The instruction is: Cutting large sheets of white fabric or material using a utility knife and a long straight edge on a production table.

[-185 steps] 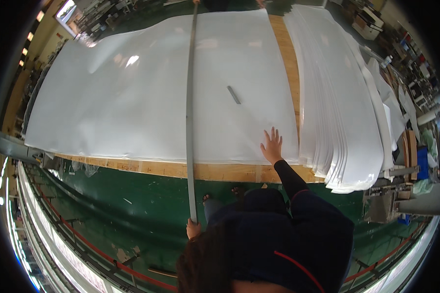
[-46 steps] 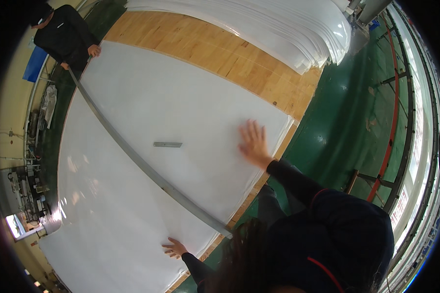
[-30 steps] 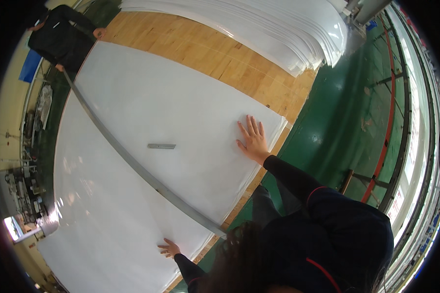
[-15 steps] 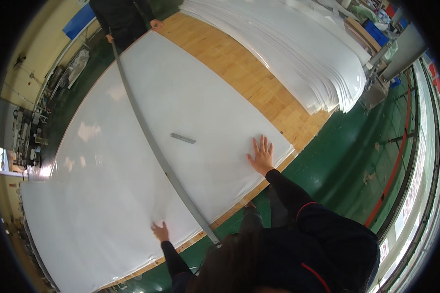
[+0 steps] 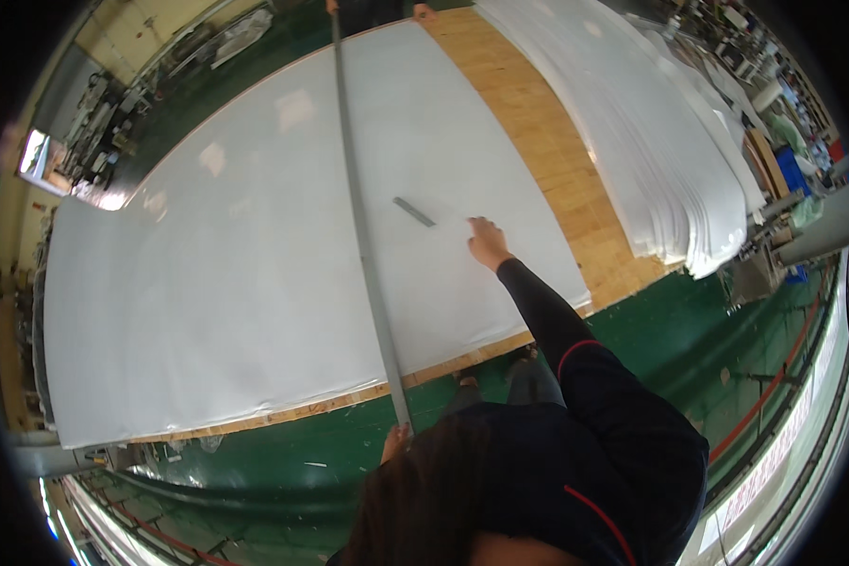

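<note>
A long grey metal straightedge [image 5: 357, 189] lies across a large white sheet [image 5: 217, 283] spread over the table. My left hand [image 5: 397, 441] is closed around its near end, just past the table edge; my head partly covers that hand. My right hand [image 5: 488, 243] is over the sheet to the right of the straightedge, fingers reaching forward and holding nothing. Beyond its fingertips, a short flat grey metal strip [image 5: 413, 211] rests on the sheet, apart from the hand. At the far end, another person's hands [image 5: 424, 12] are by the straightedge and the sheet's edge.
A bare wooden strip of tabletop [image 5: 538, 141] separates the sheet from a thick stack of white sheets [image 5: 632, 141] on the right. Green floor [image 5: 292, 462] runs along the table's near side. Machines [image 5: 99, 123] stand at the far left.
My left hand has gone from lying on the sheet to gripping the straightedge's near end. My right hand has left the sheet's right corner and moved toward the short strip. The view has turned.
</note>
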A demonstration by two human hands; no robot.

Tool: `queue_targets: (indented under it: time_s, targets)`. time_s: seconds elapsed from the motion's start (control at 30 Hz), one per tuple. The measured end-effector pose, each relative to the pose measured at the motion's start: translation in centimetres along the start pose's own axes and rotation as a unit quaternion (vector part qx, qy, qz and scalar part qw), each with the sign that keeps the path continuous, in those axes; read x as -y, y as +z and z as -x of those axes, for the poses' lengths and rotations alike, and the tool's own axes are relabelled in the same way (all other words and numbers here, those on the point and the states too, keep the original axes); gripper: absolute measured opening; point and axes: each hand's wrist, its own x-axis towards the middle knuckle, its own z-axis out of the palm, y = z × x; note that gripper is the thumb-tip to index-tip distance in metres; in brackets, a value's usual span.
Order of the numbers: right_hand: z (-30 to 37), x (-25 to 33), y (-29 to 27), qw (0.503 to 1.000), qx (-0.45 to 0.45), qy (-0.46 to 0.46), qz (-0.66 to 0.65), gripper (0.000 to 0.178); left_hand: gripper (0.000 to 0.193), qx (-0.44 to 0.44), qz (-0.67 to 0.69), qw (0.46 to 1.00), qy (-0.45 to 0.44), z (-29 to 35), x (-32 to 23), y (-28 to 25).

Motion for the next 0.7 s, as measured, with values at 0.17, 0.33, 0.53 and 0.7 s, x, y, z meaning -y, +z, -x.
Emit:
queue_targets:
  time_s: [0.17,0.33,0.53,0.7]
  targets:
    - [-5.7,5.0,3.8,0.980,-0.035,-0.160,0.109,0.043,0.057,0.018,0.149,0.989,-0.004,-0.3,0.4,3.4]
    - [-5.4,4.4,7.2,0.982,0.097,-0.139,0.090,0.032,0.049,-0.026,0.231,0.972,-0.027,1.6,-2.5,3.8]
    - [-0.4,0.1,5.1,0.968,0.051,-0.240,0.057,0.014,0.048,-0.128,0.231,0.962,-0.063,2.6,-2.5,3.0]
    - [-1.4,-0.5,3.5,0.980,0.089,-0.169,0.060,0.045,0.050,-0.228,0.186,0.952,-0.088,3.9,-5.9,3.8]
